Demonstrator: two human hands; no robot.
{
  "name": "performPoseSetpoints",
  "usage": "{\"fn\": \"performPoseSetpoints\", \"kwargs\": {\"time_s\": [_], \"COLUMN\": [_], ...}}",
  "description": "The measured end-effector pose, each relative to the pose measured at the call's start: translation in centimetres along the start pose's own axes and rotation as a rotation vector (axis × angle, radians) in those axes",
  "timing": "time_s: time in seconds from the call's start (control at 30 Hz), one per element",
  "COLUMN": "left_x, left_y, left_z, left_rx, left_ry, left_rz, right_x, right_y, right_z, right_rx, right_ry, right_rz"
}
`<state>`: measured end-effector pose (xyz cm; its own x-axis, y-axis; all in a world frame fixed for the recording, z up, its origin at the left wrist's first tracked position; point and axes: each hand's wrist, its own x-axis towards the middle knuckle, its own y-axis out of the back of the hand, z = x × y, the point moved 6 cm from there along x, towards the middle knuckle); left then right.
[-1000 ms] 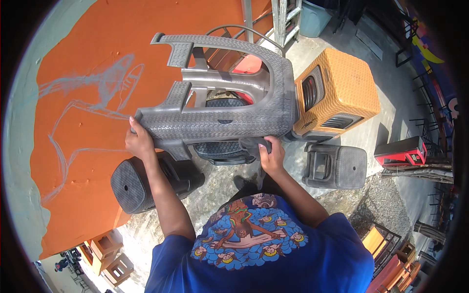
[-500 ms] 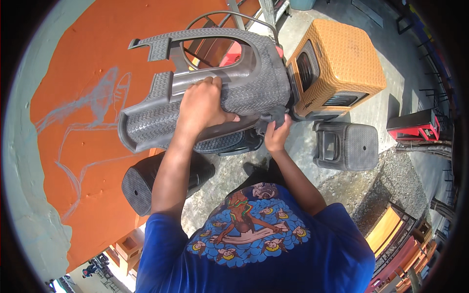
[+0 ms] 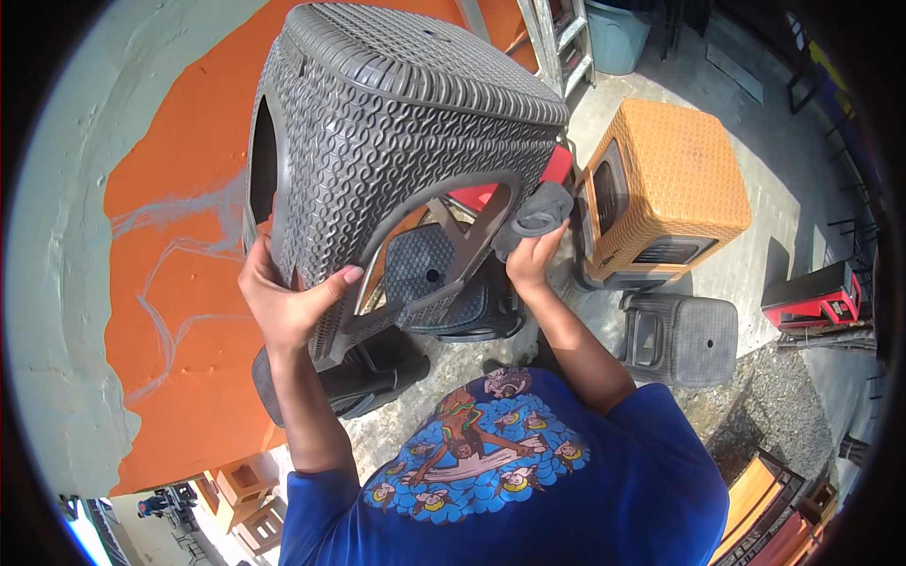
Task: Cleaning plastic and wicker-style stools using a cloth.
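A grey plastic stool (image 3: 401, 137) with a woven-look surface is held up in front of me, tilted, its seat uppermost. Through the openings in its sides I see things behind it. My left hand (image 3: 293, 302) grips the stool low on its left side, thumb outside and the other fingers partly hidden. Bunched in my right hand (image 3: 535, 262) is a dark grey cloth (image 3: 543, 211), close to the stool's right edge. Whether the cloth touches the stool I cannot tell.
Tan woven-look stools (image 3: 689, 170) stand stacked at the right, beyond a grey stool (image 3: 706, 341). Darker stools (image 3: 377, 373) sit below the raised one. An orange and grey wall (image 3: 142, 377) runs along the left. At the back are a ladder (image 3: 574, 47) and a bluish bin (image 3: 615, 40).
The stool has turned from lying sideways, legs to the left, to seat up, and now sits higher. My left hand has moved left and down; the cloth remains in my right hand.
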<state>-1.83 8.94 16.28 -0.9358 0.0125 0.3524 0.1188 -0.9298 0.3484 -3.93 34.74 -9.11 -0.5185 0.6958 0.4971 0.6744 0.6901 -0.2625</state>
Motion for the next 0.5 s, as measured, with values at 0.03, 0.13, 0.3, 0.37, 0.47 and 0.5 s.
{"fn": "performPoseSetpoints", "kwargs": {"time_s": [0.03, 0.13, 0.3, 0.37, 0.47, 0.5], "left_x": [-0.5, -2.4, -5.6, -6.6, -7.0, -7.0], "left_y": [1.2, 3.8, 8.1, 10.3, 12.5, 12.8], "left_z": [0.0, 0.5, 2.2, 1.7, 0.1, 0.3], "left_rx": [-0.011, -0.076, -0.113, -0.116, -0.152, -0.164], "left_ry": [-0.011, -0.108, -0.295, -0.325, -0.315, -0.392], "left_rz": [0.015, 0.094, 0.297, 0.34, 0.372, 0.41], "right_x": [-1.9, -2.5, 14.1, 20.3, 24.3, 23.9], "right_y": [-1.4, -4.3, -10.2, -12.8, -15.1, -16.3], "right_z": [1.0, -1.9, -14.4, -20.3, -27.0, -27.7], "right_rx": [0.014, 0.006, 0.404, 0.597, 0.556, 0.634], "right_ry": [-0.153, -0.134, 0.235, 0.39, 0.579, 0.59], "right_rz": [-0.102, -0.223, -0.186, -0.245, -0.354, -0.553]}}
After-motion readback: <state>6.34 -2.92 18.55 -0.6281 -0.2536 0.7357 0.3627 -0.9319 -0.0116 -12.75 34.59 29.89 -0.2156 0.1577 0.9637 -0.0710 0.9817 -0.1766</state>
